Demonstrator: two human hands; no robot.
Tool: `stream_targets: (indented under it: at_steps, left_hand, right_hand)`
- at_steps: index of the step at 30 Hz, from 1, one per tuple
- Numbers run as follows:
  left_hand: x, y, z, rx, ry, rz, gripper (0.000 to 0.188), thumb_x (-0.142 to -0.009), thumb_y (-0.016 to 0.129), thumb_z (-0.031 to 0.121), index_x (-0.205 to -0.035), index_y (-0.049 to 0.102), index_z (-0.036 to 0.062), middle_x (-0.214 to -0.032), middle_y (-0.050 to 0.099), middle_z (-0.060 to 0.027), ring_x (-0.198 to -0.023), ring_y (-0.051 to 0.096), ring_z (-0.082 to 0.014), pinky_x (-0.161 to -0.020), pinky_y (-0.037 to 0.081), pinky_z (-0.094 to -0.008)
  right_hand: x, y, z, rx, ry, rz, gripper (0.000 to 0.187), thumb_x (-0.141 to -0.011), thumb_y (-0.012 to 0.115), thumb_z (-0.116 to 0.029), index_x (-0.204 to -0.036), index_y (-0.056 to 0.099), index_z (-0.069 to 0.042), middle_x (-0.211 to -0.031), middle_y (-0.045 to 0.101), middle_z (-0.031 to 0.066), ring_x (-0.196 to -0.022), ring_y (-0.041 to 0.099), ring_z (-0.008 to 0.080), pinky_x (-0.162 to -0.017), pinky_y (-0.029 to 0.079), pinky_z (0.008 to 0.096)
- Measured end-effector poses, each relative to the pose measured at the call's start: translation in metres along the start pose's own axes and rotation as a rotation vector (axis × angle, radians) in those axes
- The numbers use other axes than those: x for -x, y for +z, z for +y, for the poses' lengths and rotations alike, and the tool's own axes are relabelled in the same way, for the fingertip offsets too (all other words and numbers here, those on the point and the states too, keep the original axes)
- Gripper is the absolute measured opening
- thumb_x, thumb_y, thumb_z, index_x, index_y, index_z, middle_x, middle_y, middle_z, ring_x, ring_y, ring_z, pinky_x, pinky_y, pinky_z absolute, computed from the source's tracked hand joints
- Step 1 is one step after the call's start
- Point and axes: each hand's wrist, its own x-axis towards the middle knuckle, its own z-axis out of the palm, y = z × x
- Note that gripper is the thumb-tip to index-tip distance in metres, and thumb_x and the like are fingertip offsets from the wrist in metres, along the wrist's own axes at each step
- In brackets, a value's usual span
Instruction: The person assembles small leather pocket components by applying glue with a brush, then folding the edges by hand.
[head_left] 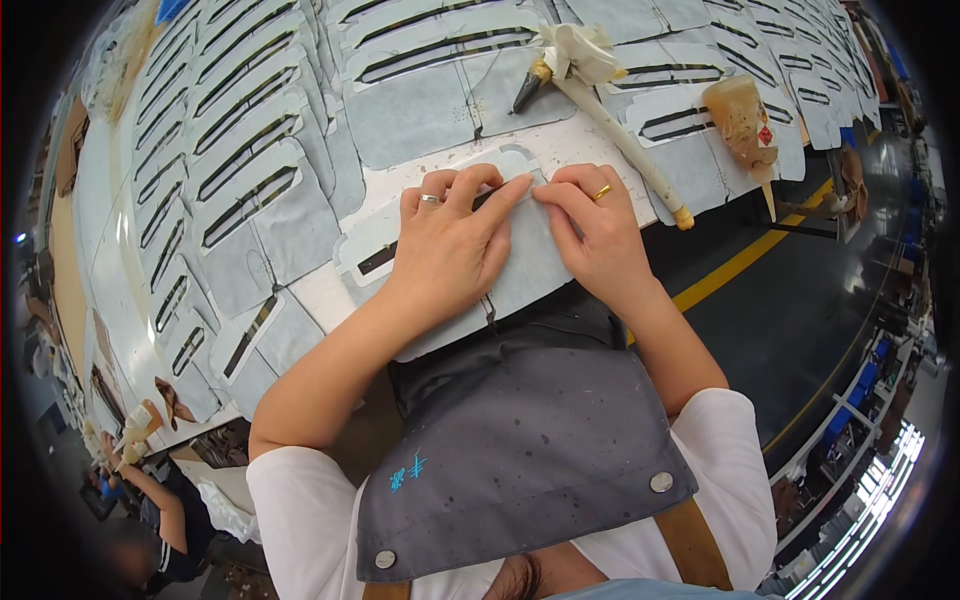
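Note:
A pale grey, cloth-like panel [528, 258] with a long dark slot [378, 259] lies at the table's near edge. My left hand [450, 238] rests across it, fingers curled and thumb stretched along the slot toward its right end. There the thumb and forefinger close on the panel's edge. From the right, my right hand [603, 238] pinches at the same spot, its fingertips almost touching the left ones. My fingers cover most of the slot, and whatever fine part lies between the tips is hidden.
Rows of similar slotted panels [400, 115] overlap over the table. Beyond my right hand lies a hammer [630, 150] with a wrapped head. A stained glue bottle [738, 122] lies farther right. Another person [172, 510] works at lower left. A yellow line [712, 285] crosses the floor.

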Motion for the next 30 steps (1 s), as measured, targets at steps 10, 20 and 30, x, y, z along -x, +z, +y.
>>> stream_targets:
  at_steps: [10, 20, 30]
  left_hand:
    - [0.0012, 0.0038, -0.0087, 0.1, 0.012, 0.096, 0.035, -0.081, 0.061, 0.005, -0.116, 0.061, 0.0103, -0.115, 0.057, -0.0046, -0.105, 0.05, -0.0259, -0.089, 0.036, -0.0393]
    - [0.0024, 0.0065, -0.0052, 0.005, 0.041, 0.119, 0.04, -0.08, 0.063, 0.005, -0.119, 0.061, 0.0127, -0.115, 0.057, -0.0018, -0.106, 0.051, -0.0239, -0.086, 0.036, -0.0388]
    - [0.0045, 0.0092, -0.0038, -0.124, 0.074, 0.115, 0.055, -0.069, 0.065, 0.004, -0.123, 0.059, 0.0131, -0.121, 0.053, -0.0001, -0.106, 0.05, -0.0222, -0.085, 0.036, -0.038]
  right_hand:
    - [-0.0002, -0.0004, 0.0024, 0.07, -0.119, -0.037, 0.028, -0.072, 0.065, 0.0, -0.099, 0.069, -0.007, -0.095, 0.06, 0.0019, -0.085, 0.055, 0.0218, -0.073, 0.042, 0.0362]
    - [-0.0021, 0.0019, 0.0001, -0.006, -0.082, -0.024, 0.028, -0.073, 0.065, 0.003, -0.1, 0.067, -0.005, -0.095, 0.06, 0.0057, -0.085, 0.056, 0.0252, -0.076, 0.046, 0.0367]
    - [-0.0023, -0.0002, 0.0001, 0.029, -0.105, -0.078, 0.031, -0.072, 0.064, 0.009, -0.1, 0.07, -0.002, -0.096, 0.059, 0.0067, -0.084, 0.055, 0.0238, -0.073, 0.048, 0.0336]
